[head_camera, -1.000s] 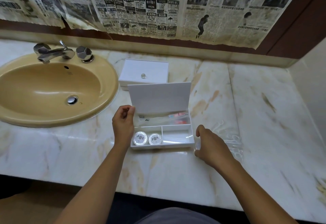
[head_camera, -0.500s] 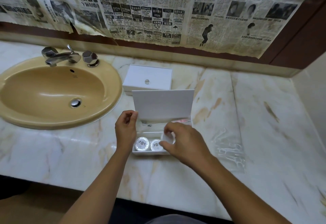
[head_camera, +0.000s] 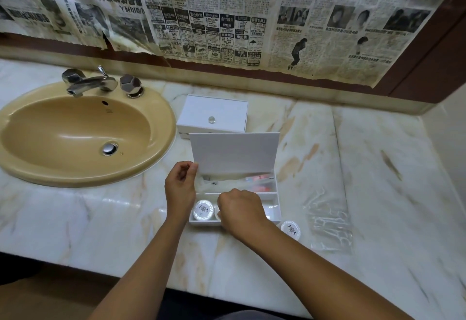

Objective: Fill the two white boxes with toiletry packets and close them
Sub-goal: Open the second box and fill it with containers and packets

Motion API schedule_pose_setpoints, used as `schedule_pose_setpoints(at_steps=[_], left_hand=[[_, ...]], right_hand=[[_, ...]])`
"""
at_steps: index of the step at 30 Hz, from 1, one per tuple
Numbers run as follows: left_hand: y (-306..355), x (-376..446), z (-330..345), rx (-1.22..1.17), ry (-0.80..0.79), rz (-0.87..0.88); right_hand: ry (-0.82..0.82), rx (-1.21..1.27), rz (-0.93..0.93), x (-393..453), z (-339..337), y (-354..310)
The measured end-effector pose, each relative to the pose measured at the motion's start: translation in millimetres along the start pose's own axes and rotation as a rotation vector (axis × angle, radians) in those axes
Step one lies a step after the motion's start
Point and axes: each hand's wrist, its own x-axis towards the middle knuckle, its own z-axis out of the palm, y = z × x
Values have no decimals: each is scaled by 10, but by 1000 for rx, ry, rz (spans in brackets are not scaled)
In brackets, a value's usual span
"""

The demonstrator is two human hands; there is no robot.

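Your left hand [head_camera: 180, 188] pinches open box's lid [head_camera: 234, 152]; right hand [head_camera: 240, 210], fingers curled, over round packets [head_camera: 203, 210] — grip unclear.

Glossy marble counter [head_camera: 378, 158]; shiny metal tap [head_camera: 88, 84]; matt white plastic box [head_camera: 234, 153]; crinkled clear wrapper [head_camera: 327, 221]

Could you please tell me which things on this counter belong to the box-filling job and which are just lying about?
Job: open box, its lid held by the left hand, right hand over the front compartment, round packets, loose packet, closed box.

Lying about: sink, tap, clear bag, newspaper.
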Motion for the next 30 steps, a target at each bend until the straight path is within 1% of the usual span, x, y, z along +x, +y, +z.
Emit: schedule_pose_setpoints(at_steps=[2, 5, 10, 17, 22, 25, 30], left_hand=[[-7, 3, -5, 0, -4, -1], [-6, 4, -4, -1, -3, 0], [-1, -6, 0, -3, -6, 9], [-17, 4, -3, 19, -3, 8], [-25, 7, -8, 28, -1, 4], [-28, 7, -6, 26, -4, 6], [-22, 4, -8, 22, -5, 8]], right_hand=[[-23, -3, -17, 16, -36, -10], [-14, -3, -30, 22, -93, -2], [-91, -5, -22, 15, -102, 2], [-81, 41, -7, -9, -81, 31], [7, 164, 40, -17, 15, 104], [66, 231, 44, -82, -54, 159], [215, 328, 92, -230, -160, 337]])
